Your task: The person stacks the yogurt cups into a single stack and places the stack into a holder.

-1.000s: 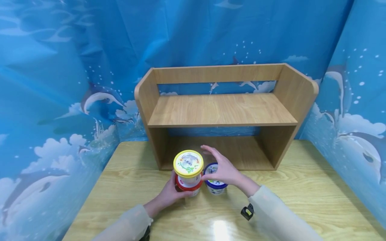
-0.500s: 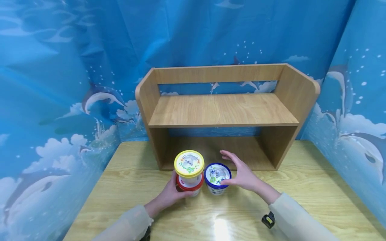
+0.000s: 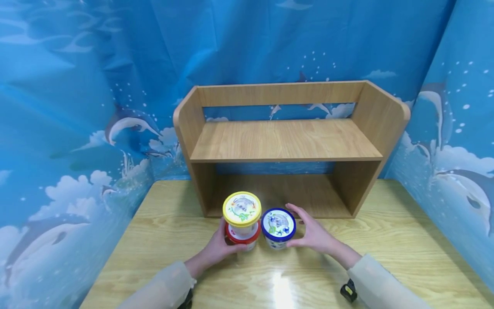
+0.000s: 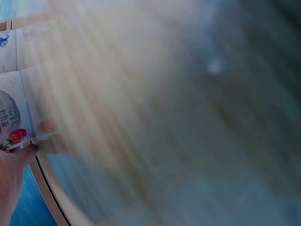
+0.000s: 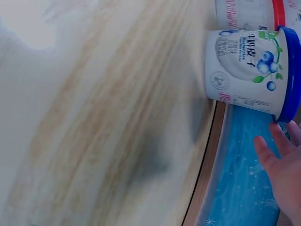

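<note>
In the head view a yellow-lidded tub (image 3: 242, 209) stands on top of a red-lidded tub (image 3: 251, 243), on the table in front of the shelf. My left hand (image 3: 217, 249) holds the red-lidded tub from the left, thumb across its front. A strawberry print shows on that tub (image 4: 15, 108) in the left wrist view. Just right of the stack stands a blue-lidded tub (image 3: 278, 224), printed with blueberries. Around its right side my right hand (image 3: 315, 234) is spread, thumb near the front. The right wrist view shows the fingers (image 5: 269, 153) close to the blue lid.
A two-tier wooden shelf (image 3: 285, 139) stands at the back of the wooden table (image 3: 390, 253), right behind the tubs. Blue dolphin-print curtain (image 3: 77, 128) hangs behind and at both sides. Light glares off the tabletop at the front.
My right hand has moved right, away from the stack and from over the blue-lidded tub, to that tub's right side, then lowered slightly. My left hand and the stack stay put.
</note>
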The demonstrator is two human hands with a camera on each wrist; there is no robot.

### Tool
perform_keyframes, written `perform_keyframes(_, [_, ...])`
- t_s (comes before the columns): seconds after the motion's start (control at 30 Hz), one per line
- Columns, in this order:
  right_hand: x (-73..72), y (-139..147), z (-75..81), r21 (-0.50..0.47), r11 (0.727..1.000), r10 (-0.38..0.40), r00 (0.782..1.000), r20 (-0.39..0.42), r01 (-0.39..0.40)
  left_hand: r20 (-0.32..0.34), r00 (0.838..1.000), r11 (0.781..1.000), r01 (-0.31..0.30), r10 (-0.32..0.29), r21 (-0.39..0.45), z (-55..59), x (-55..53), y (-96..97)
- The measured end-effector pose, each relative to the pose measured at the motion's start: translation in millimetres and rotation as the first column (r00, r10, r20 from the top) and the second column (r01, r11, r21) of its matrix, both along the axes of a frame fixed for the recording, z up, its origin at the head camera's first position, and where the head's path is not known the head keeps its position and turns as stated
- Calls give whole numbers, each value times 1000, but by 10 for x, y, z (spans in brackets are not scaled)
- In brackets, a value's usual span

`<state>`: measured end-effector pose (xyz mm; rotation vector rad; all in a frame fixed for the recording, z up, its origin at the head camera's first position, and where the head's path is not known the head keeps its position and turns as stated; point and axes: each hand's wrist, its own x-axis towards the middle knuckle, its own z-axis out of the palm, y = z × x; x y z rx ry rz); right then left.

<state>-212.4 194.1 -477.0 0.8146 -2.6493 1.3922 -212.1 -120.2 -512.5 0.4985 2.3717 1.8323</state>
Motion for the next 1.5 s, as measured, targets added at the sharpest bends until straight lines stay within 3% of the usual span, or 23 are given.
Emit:
perform_keyframes(0.27, [-17,-22,-90,41,999,-9,1000,7,9,8,1000,1000,19,-19,-8,-7,4,-33])
perform_keyframes(0.63, [-19,-38,-159,86,995,-60,995,82,53,10,1000,1000,12,-12,-27,-4,1,-29])
perform_keyframes(0.93, [-51,-100,-175,27,997,-77,990,120,74,-12,1000,1000,25,-26,-18,-18,-7,-34])
perform_keyframes(1.23, [-64,-144,-164,-3,995,-95,985,142,97,24,1000,1000,17,-16,-26,-3,0,-33])
perform_keyframes(1.5, [-50,-170,-142,-6,993,-115,984,140,116,9,1000,1000,18,-18,-16,-1,3,-30])
